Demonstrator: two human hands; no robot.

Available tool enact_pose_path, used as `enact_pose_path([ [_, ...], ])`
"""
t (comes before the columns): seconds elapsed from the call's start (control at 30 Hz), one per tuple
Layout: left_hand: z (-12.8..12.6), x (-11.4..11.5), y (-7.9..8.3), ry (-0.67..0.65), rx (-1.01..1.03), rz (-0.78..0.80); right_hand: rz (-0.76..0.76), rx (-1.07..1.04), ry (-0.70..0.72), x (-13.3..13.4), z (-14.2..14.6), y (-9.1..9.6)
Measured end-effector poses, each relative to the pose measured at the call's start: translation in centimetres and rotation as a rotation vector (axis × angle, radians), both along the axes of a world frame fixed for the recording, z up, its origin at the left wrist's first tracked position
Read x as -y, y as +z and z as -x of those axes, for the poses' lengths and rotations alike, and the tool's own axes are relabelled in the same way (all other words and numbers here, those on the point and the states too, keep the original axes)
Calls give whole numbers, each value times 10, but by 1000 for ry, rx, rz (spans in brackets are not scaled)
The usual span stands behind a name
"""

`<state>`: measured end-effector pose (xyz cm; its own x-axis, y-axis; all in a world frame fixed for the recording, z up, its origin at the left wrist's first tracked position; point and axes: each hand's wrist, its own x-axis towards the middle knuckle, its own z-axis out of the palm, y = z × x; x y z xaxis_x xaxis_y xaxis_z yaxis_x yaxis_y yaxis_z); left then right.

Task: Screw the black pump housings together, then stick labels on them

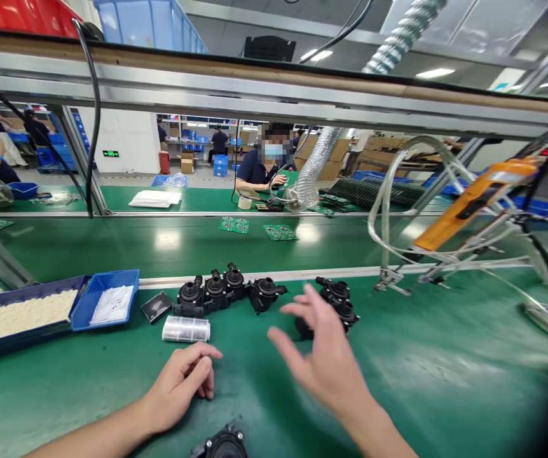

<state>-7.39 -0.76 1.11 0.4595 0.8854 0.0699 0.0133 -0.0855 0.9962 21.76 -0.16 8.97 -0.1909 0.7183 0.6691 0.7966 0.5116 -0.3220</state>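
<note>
My left hand (183,381) rests on the green mat with its fingers curled round a small black part that barely shows. My right hand (319,353) hovers open, fingers spread, just in front of a pair of black pump housings (338,305). A row of three black pump housings (212,289) and one more lying on its side (264,294) stand behind the hands. A clear plastic roll (185,329) lies near my left hand. Another black housing (224,443) sits at the bottom edge.
A blue tray of white pieces (16,315) and a small blue bin (107,299) stand at the left. An orange powered screwdriver (474,203) hangs on cables at the right. Circuit boards (278,232) lie on the conveyor. A masked person (267,168) works opposite.
</note>
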Motion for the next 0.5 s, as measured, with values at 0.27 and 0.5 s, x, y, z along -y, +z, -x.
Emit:
enact_pose_path([
  [0.27, -3, 0, -2, 18, -62, -17, -30, 55, -460, -41, -67, -5],
  [0.5, -4, -3, -4, 70, -94, -155, 91, -28, 7, -4, -7, -8],
])
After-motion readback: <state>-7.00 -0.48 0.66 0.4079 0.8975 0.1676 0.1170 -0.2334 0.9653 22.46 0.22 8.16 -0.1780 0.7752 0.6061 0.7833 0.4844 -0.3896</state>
